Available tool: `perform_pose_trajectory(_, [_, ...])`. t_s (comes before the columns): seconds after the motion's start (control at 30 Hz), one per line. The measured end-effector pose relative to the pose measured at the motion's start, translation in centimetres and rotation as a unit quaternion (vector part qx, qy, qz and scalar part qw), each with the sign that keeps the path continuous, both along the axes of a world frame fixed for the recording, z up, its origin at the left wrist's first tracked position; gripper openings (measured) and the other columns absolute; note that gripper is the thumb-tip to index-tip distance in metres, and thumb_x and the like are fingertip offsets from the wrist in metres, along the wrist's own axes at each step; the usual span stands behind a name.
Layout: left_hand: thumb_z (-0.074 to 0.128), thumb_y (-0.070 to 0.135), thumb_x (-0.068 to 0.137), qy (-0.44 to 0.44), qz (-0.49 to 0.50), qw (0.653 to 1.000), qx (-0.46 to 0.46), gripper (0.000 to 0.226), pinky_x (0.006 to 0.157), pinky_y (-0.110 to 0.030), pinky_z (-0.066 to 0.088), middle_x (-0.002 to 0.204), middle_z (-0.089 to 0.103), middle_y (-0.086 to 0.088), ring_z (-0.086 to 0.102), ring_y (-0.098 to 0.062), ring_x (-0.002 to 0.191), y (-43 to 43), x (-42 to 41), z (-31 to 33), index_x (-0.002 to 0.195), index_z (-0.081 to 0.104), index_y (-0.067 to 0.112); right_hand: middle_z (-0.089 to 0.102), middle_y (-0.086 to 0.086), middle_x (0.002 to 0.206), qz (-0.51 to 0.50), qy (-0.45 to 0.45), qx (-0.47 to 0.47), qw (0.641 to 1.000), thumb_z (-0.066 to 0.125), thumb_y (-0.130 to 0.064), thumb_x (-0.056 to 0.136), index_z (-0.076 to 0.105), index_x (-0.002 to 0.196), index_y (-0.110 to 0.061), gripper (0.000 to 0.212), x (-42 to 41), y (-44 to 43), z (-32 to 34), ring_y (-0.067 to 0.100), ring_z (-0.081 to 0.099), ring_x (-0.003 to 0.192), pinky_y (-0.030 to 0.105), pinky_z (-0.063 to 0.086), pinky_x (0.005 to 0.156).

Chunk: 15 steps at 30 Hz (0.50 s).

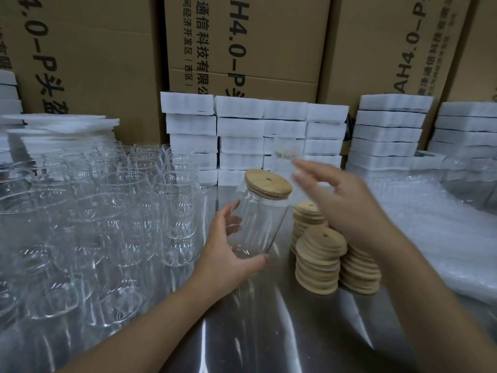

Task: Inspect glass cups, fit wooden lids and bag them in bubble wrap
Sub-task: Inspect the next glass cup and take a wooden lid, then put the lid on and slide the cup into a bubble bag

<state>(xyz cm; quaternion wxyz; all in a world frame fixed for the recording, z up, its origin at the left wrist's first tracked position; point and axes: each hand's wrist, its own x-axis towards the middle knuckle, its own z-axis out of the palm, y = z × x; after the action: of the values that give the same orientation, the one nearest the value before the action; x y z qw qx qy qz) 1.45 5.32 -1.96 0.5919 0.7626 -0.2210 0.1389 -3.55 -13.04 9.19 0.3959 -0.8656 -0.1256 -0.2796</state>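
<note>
Bare steel table (269, 332) gives a wide lane in the near centre, running back between the two forearms. To the left, empty glasses (107, 224) stand packed side by side, with no gap for fingers between them. Stacks of wooden lids (320, 259) block the lane's right side, just beside bubble wrap (443, 238) that covers the table's right end. In the narrow gap between glasses and lids, the left hand (228, 251) grips a tilted lidded cup (258, 224). The right hand (349, 205), fingers straight, hovers above the lid stacks. White foam blocks (242, 130) wall off the back, with cardboard boxes (107, 63) rising behind them.
</note>
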Motion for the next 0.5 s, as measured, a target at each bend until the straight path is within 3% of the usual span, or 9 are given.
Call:
perform_pose_trajectory(0.07, [0.08, 0.045, 0.048, 0.001, 0.0, 1.0, -0.008, 0.093, 0.101, -0.035, 0.049, 0.124, 0.046, 0.021, 0.047, 0.008, 0.118, -0.1, -0.1, 0.0, 0.121, 0.025, 0.066, 0.062, -0.026, 0.103, -0.108, -0.042, 0.011, 0.993, 0.054, -0.049, 0.091, 0.062, 0.12, -0.041, 0.031, 0.0, -3.3, 1.1, -0.009, 0.056, 0.092, 0.01, 0.041, 0.067])
perform_pose_trajectory(0.13, [0.081, 0.04, 0.051, 0.003, -0.002, 1.0, -0.015, 0.093, 0.102, -0.038, 0.049, 0.124, 0.045, 0.021, 0.047, 0.006, 0.12, -0.1, -0.1, 0.0, 0.122, 0.026, 0.065, 0.064, -0.007, 0.117, -0.282, -0.001, -0.066, 0.957, 0.052, -0.038, 0.093, 0.06, 0.127, -0.028, 0.036, 0.5, -7.8, 2.3, 0.013, 0.059, 0.104, 0.027, 0.047, 0.08])
perform_pose_trajectory(0.2, [0.081, 0.035, 0.053, 0.002, -0.002, 1.0, -0.022, 0.093, 0.102, -0.041, 0.049, 0.125, 0.045, 0.019, 0.046, 0.003, 0.122, 0.0, -0.2, 0.1, 0.122, 0.026, 0.065, 0.048, 0.011, 0.142, -0.4, 0.173, -0.189, 0.88, 0.052, -0.041, 0.093, 0.049, 0.139, -0.014, 0.053, 1.1, -12.1, 2.7, 0.034, 0.046, 0.127, 0.043, 0.04, 0.103])
perform_pose_trajectory(0.27, [0.081, 0.034, 0.054, 0.001, 0.004, 1.0, -0.03, 0.092, 0.102, -0.039, 0.049, 0.127, 0.046, 0.016, 0.047, 0.003, 0.121, 0.1, -0.2, 0.2, 0.122, 0.026, 0.063, 0.036, 0.018, 0.15, -0.424, 0.329, -0.241, 0.809, 0.055, -0.045, 0.093, 0.039, 0.143, -0.002, 0.068, 1.6, -14.3, 2.2, 0.037, 0.037, 0.134, 0.042, 0.035, 0.108])
perform_pose_trajectory(0.3, [0.081, 0.034, 0.054, 0.0, 0.007, 0.999, -0.036, 0.092, 0.102, -0.037, 0.049, 0.127, 0.046, 0.015, 0.047, 0.003, 0.12, 0.0, -0.2, 0.2, 0.123, 0.026, 0.062, 0.037, 0.018, 0.149, -0.412, 0.37, -0.254, 0.793, 0.055, -0.044, 0.094, 0.038, 0.142, 0.001, 0.068, 1.7, -14.8, 1.9, 0.036, 0.039, 0.133, 0.039, 0.035, 0.106])
perform_pose_trajectory(0.4, [0.081, 0.035, 0.054, -0.002, 0.008, 0.999, -0.046, 0.095, 0.099, -0.031, 0.048, 0.126, 0.046, 0.015, 0.048, 0.001, 0.12, 0.1, 0.0, 0.1, 0.127, 0.025, 0.058, 0.046, 0.018, 0.142, -0.402, 0.347, -0.249, 0.81, 0.051, -0.034, 0.098, 0.048, 0.136, 0.001, 0.052, 2.0, -15.6, 1.7, 0.035, 0.046, 0.127, 0.038, 0.038, 0.102])
perform_pose_trajectory(0.5, [0.081, 0.034, 0.054, -0.005, 0.008, 0.998, -0.058, 0.095, 0.097, -0.027, 0.046, 0.126, 0.046, 0.015, 0.048, 0.001, 0.12, 0.2, 0.1, 0.0, 0.126, 0.025, 0.06, 0.059, 0.024, 0.119, -0.425, 0.231, -0.151, 0.862, 0.055, -0.029, 0.095, 0.063, 0.116, 0.002, 0.038, 1.4, -15.6, 2.8, 0.04, 0.054, 0.111, 0.045, 0.045, 0.094])
